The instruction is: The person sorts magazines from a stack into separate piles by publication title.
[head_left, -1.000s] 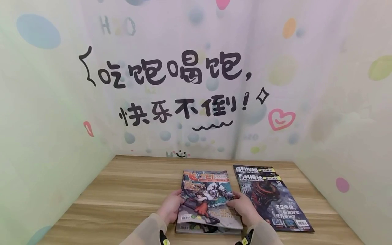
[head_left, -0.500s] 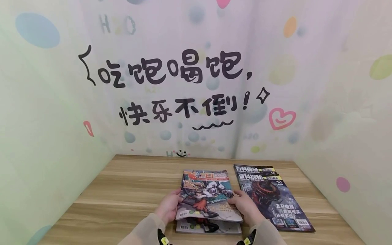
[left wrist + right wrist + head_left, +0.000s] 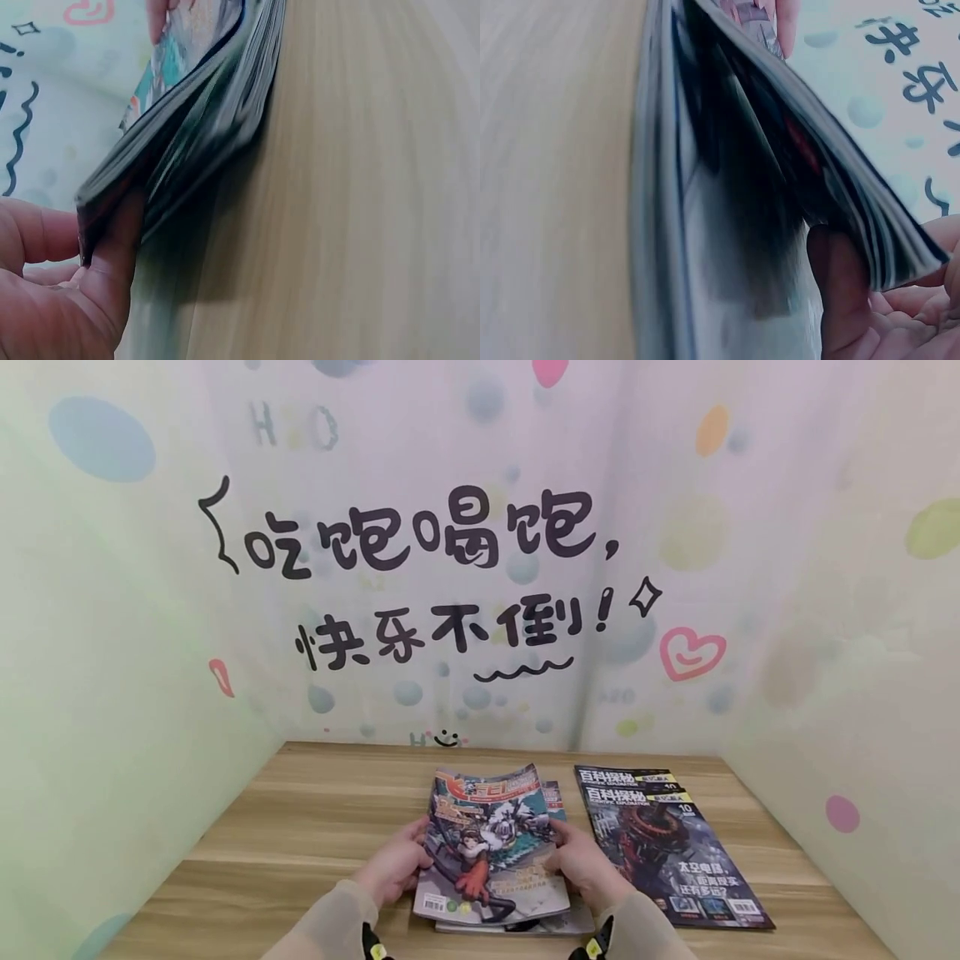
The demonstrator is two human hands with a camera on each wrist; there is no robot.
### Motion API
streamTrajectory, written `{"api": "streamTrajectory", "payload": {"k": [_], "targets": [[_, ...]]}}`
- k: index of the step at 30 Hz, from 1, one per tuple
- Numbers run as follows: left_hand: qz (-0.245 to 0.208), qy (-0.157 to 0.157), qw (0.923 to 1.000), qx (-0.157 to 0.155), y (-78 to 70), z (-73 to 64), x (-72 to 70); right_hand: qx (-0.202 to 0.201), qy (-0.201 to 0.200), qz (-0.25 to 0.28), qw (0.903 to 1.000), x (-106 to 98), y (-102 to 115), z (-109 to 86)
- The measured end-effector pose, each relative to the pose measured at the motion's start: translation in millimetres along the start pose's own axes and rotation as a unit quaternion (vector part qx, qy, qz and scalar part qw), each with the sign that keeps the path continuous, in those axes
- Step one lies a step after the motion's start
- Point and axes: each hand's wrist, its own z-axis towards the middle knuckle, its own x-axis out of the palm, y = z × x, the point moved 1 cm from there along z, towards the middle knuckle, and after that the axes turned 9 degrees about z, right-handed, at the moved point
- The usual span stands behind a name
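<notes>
A comic-style magazine point(image 3: 491, 847) with a red-scarfed figure on its cover is held by both hands over a second magazine point(image 3: 555, 797), which lies mostly hidden on the table. At its left edge, my left hand point(image 3: 396, 862) pinches the upper magazine; the left wrist view shows thumb and fingers of that hand point(image 3: 64, 292) around its edge. My right hand point(image 3: 591, 865) grips the opposite edge. In the right wrist view, the right hand point(image 3: 877, 311) pinches the lifted magazine point(image 3: 847, 199), with a dark gap between it and the lower magazine point(image 3: 656, 225).
To the right, a dark science magazine point(image 3: 660, 852) partly overlaps another one point(image 3: 624, 774) behind it. They lie on a wooden table point(image 3: 330, 810). A printed curtain point(image 3: 450, 710) closes the back, and pale patterned side walls stand left and right.
Both hands have shifted the upper magazine left and tilted it slightly, so more of the lower one's top right shows. The science magazines have stayed in place.
</notes>
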Motion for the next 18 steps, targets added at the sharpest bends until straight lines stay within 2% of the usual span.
{"api": "streamTrajectory", "payload": {"k": [6, 13, 18], "targets": [[0.009, -0.042, 0.9991, -0.007, 1.2, 0.4, -26.2, -0.032, 0.015, -0.006, 0.9994, 26.1, 10.4, 8.9], [0.034, -0.086, 0.9957, -0.007, -1.3, -2.7, -63.1, -0.036, 0.037, 0.017, 0.9985, 64.0, 23.5, 16.8], [0.067, -0.095, 0.9931, -0.011, -3.1, -6.0, -93.1, -0.040, 0.042, 0.042, 0.9974, 93.1, 31.4, 25.0]]}}
